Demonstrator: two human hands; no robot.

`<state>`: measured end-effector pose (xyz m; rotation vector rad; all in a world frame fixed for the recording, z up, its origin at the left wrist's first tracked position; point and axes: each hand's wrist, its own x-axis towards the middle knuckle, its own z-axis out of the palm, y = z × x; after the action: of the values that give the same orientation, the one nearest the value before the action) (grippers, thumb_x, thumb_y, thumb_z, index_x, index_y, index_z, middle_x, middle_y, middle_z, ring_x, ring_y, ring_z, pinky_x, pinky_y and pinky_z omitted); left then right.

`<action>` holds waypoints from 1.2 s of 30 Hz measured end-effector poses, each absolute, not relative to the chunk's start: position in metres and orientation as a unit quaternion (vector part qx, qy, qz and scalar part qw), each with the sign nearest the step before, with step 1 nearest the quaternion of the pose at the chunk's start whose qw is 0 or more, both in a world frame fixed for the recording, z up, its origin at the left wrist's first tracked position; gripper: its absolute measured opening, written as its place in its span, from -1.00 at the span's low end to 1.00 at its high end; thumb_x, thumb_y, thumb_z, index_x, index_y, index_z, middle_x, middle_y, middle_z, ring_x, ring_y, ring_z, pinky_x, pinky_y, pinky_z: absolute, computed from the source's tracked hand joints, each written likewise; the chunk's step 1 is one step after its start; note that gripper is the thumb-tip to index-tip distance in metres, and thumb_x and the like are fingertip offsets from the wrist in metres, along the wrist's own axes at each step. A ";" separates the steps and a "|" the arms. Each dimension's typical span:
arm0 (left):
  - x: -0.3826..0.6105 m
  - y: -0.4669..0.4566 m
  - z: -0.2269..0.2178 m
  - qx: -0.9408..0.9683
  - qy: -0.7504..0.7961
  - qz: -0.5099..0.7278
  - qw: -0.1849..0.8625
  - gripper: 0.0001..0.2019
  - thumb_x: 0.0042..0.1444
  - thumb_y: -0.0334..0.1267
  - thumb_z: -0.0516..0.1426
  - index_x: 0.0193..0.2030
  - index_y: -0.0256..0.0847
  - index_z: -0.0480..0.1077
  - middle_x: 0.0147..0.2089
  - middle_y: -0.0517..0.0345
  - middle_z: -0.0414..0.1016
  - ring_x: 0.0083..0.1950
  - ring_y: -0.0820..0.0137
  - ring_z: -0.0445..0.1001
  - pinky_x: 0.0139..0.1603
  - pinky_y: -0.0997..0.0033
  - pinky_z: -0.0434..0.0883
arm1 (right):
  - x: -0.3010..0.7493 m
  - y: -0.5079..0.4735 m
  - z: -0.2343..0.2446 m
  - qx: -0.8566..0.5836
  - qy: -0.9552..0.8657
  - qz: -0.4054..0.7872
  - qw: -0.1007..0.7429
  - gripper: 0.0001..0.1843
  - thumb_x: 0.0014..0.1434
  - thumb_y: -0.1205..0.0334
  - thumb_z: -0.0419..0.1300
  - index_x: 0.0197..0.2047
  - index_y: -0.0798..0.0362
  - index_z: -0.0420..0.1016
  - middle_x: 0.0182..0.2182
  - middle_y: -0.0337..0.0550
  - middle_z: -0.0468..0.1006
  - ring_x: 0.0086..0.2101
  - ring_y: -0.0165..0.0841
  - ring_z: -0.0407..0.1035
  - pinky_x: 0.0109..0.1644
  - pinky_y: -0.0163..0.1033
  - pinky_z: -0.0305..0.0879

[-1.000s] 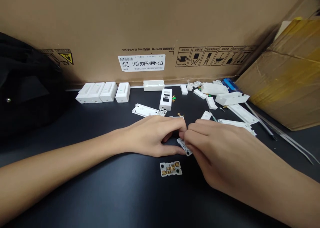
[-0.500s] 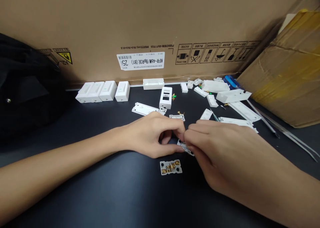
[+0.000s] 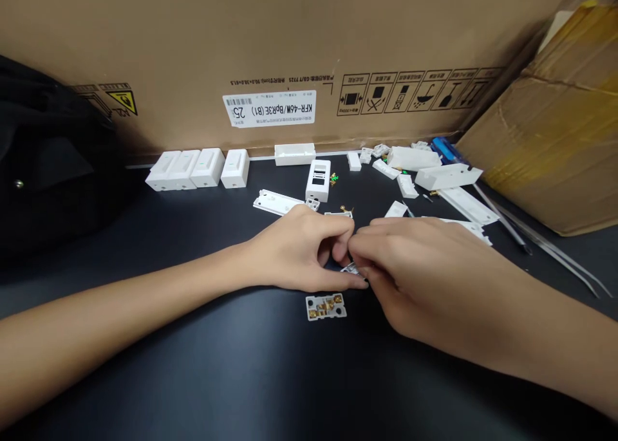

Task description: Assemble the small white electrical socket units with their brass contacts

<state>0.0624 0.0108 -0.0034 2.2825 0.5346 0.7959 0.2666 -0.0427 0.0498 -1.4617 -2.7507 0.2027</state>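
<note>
My left hand (image 3: 306,251) is closed, its thumb and fingers pinching a small white plastic switch base (image 3: 351,269) over the dark table. Close against it, my right hand (image 3: 422,277) has its thumb and fingertips pressed together at the right end of that piece. Whatever lies between the right fingertips is hidden. Just below the hands, a similar white base with brass contacts (image 3: 326,306) lies flat. Beyond my left fingers sits another white base (image 3: 338,214), partly covered, with a small brass part (image 3: 345,208) on it.
Several white switch housings (image 3: 208,168) stand in a row at the back left. An open white housing (image 3: 318,180) and a long white plate (image 3: 277,202) lie mid-table. White parts, a blue-handled tool (image 3: 447,150) and cable ties (image 3: 555,251) lie right. A cardboard box (image 3: 290,35) borders the back.
The view has tilted down a little, and objects at the back sit higher in the picture. Both hands remain at the small white base, which is now more covered by the fingers.
</note>
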 end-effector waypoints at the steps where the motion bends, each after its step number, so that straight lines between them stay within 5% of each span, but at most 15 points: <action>1: 0.063 0.010 -0.003 0.867 0.214 0.302 0.332 -0.56 0.07 -0.27 0.49 -0.43 -0.20 0.26 -0.54 0.47 0.39 -0.56 0.66 0.34 -0.49 0.61 0.23 | 0.266 -0.041 0.051 -0.471 -0.880 0.069 0.000 -0.76 -0.10 0.52 0.20 -0.40 -0.01 0.51 -0.42 -0.17 0.61 -0.40 -0.25 0.46 -0.35 -0.16 0.05; 5: 0.065 0.007 0.000 0.852 0.240 0.290 0.364 -0.62 0.03 -0.35 0.45 -0.42 -0.19 0.28 -0.48 0.44 0.48 -0.50 0.61 0.46 -0.44 0.62 0.32 | 0.266 -0.034 0.052 -0.484 -0.865 0.131 -0.006 -0.79 0.00 0.48 0.19 -0.50 -0.02 0.31 -0.52 -0.27 0.50 -0.50 -0.36 0.25 -0.42 -0.19 0.00; 9: 0.065 0.005 -0.002 0.854 0.235 0.295 0.358 -0.71 0.03 -0.37 0.42 -0.33 -0.18 0.36 -0.49 0.49 0.41 -0.54 0.66 0.38 -0.45 0.63 0.31 | 0.275 -0.028 0.045 -0.491 -0.844 0.208 0.053 -0.75 0.13 0.32 0.20 -0.54 -0.03 0.26 -0.65 -0.38 0.29 -0.58 -0.40 0.05 -0.49 -0.22 -0.01; 17: 0.063 0.003 -0.005 0.866 0.238 0.318 0.303 -0.72 0.05 -0.41 0.39 -0.27 -0.19 0.35 -0.47 0.50 0.34 -0.52 0.67 0.34 -0.43 0.65 0.30 | 0.287 -0.018 0.043 -0.451 -0.853 0.242 0.099 -0.77 0.31 0.14 0.19 -0.29 -0.07 0.67 -0.54 -0.36 0.55 -0.53 -0.42 0.33 -0.39 -0.24 0.18; 25: 0.058 0.002 -0.007 0.876 0.231 0.335 0.258 -0.72 0.04 -0.39 0.38 -0.23 -0.20 0.36 -0.42 0.44 0.35 -0.47 0.62 0.33 -0.42 0.59 0.32 | 0.300 -0.005 0.049 -0.445 -0.853 0.245 0.119 -0.72 0.33 0.01 0.22 -0.16 -0.02 0.68 -0.36 -0.21 0.68 -0.38 -0.32 0.50 -0.29 -0.19 0.36; 32: 0.057 0.003 -0.010 0.875 0.177 0.398 0.212 -0.81 0.13 -0.41 0.32 -0.21 -0.23 0.39 -0.26 0.19 0.50 -0.33 0.48 0.43 -0.31 0.45 0.48 | 0.298 -0.007 0.052 -0.464 -0.787 0.388 0.120 -0.66 0.37 -0.12 0.28 -0.19 -0.03 0.67 -0.48 -0.24 0.58 -0.45 -0.34 0.39 -0.43 -0.23 0.21; 36: 0.056 0.002 -0.012 0.871 0.140 0.426 0.198 -0.79 0.18 -0.46 0.32 -0.19 -0.20 0.37 -0.22 0.14 0.51 -0.24 0.42 0.52 -0.27 0.41 0.53 | 0.296 -0.008 0.053 -0.455 -0.734 0.489 0.123 -0.66 0.27 -0.12 0.40 -0.23 0.00 0.68 -0.45 -0.20 0.65 -0.41 -0.33 0.48 -0.35 -0.26 0.35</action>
<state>0.0560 0.0024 -0.0116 2.4390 0.3930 1.1931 0.2956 -0.0077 0.0535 -1.3287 -2.1411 1.4252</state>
